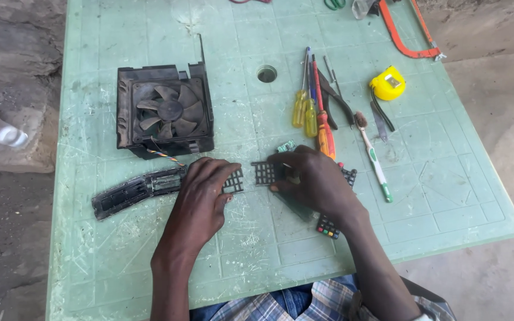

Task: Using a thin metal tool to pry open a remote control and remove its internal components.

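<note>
The left hand (200, 193) lies palm down at the centre of the frame, fingers spread and pressing on a long black plastic remote-control shell (141, 189) that runs from lower left toward centre. Its fingertips cover the gridded, button-hole end of that shell (235, 181). The hand is flat on the part, not clenched round it.

The right hand (313, 181) sits just right of centre, fingers curled down onto a small black gridded plastic piece (264, 173), which it pinches at its right edge. Beneath this hand lie a dark green circuit board (297, 207) and a black rubber keypad with coloured buttons (328, 227); how they overlap under the palm cannot be told.

Both parts rest on a pale green, scratched plastic table with a moulded square pattern (435, 202). The two gridded ends stand just apart, nearly in line.

In the upper left of the table stands a black square cooling fan in its plastic housing (165, 112), with striped wires trailing toward the shell. At upper centre lie two yellow-handled screwdrivers (304, 110), an orange-handled screwdriver (325, 134) and black pliers (335, 98). Right of these lie a white and green toothbrush (373, 156) and a yellow tape measure (388, 83). An orange hacksaw frame (403, 32) lies at the top right.
</note>
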